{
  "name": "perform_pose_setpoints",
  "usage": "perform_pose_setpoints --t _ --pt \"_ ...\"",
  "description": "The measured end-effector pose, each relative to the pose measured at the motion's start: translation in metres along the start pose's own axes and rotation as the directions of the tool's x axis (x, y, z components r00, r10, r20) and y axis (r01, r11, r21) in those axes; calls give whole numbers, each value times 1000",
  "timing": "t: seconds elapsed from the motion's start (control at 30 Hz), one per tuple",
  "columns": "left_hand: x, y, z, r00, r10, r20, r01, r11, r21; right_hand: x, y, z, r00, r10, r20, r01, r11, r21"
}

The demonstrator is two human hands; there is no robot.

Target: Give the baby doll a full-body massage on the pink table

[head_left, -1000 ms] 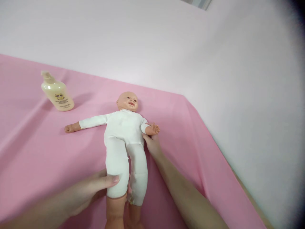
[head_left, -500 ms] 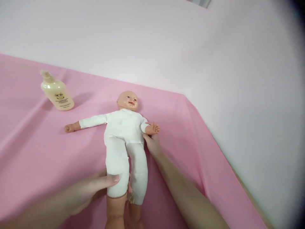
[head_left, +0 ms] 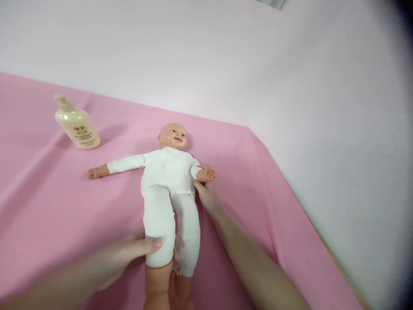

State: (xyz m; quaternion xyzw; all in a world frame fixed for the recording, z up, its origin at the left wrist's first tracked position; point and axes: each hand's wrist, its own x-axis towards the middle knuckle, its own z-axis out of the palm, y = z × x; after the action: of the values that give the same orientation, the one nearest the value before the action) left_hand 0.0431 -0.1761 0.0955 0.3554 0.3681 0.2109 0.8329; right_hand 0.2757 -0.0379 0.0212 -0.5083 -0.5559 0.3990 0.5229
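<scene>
A baby doll (head_left: 167, 172) with a white cloth body lies face up, its head toward the far side and its plastic feet cut off by the bottom of the view. My left hand (head_left: 138, 247) is wrapped round the doll's leg on the left, near the knee; the thumb rests on top and a fingertip shows between the legs. Beside the doll's right-hand forearm, my right hand (head_left: 206, 193) grips that arm, with its thumb by the doll's side. Most of the right fingers are hidden behind the doll's arm.
A pale yellow pump bottle (head_left: 79, 127) stands at the left, beyond the doll's outstretched arm. Pink cloth (head_left: 122, 129) covers the table, with a fold at the left. The cloth's edge slants down at the right, and a pale wall (head_left: 193, 56) rises behind.
</scene>
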Motion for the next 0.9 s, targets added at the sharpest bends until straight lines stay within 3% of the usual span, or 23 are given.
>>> perform_pose_setpoints --t 0.9 --pt "0 -1 1 1000 -5 -27 5 1000 -9 0 2 -2 999 -30 10 31 998 -58"
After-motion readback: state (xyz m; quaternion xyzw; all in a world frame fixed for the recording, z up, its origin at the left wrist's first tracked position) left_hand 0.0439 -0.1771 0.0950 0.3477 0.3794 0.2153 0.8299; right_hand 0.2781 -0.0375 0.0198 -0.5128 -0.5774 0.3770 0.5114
